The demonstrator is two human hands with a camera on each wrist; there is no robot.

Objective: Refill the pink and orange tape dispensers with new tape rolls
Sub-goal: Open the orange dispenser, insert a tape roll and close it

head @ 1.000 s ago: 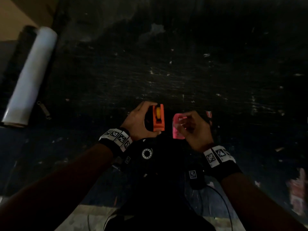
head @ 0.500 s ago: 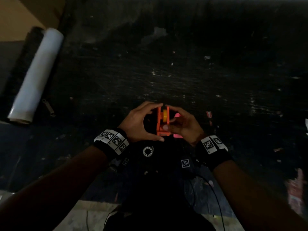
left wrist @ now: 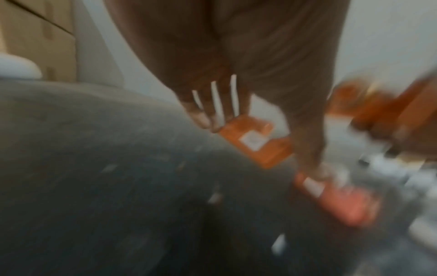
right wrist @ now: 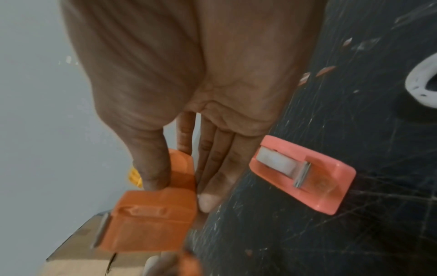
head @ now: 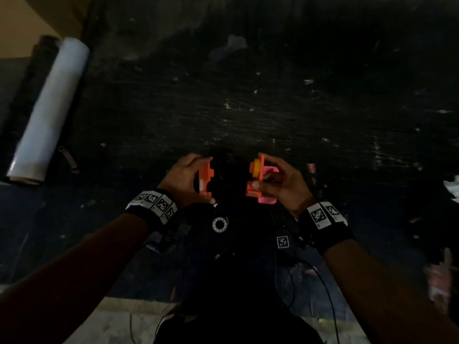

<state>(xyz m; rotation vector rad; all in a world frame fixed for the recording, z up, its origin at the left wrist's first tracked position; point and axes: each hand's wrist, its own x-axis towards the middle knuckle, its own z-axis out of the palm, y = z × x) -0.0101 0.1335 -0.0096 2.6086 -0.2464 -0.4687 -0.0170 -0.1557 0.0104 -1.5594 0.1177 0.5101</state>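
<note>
Left hand (head: 185,178): gripped one orange dispenser half (head: 205,179), fingers on its far end, thumb at its near end; held above the near edge of the worktop (head: 273,95).
Right hand (head: 278,181): pinched the other orange dispenser half (head: 255,181), thumb on one face, fingers behind it; this half carried a yellow spool (head: 255,167).
Gap: the two orange halves stood apart, open space between them.
Pink dispenser (head: 267,200): lay flat on the worktop just beside the right hand, near the near edge.
Head view: pink dispenser mostly hidden behind the right hand; only the ends showed.
Right wrist view: pink dispenser (right wrist: 305,173) shown whole, with a whitish roll and a metal cutter in its slot; metal cutter edge also seen on the held orange half (right wrist: 151,218).
Left wrist view: blurred; white label on the held orange half (left wrist: 257,143); finger detail could not be told.
Left edge of worktop: white film roll (head: 48,110), lying lengthwise.
Right edge: pale scraps, too dim to identify.
</note>
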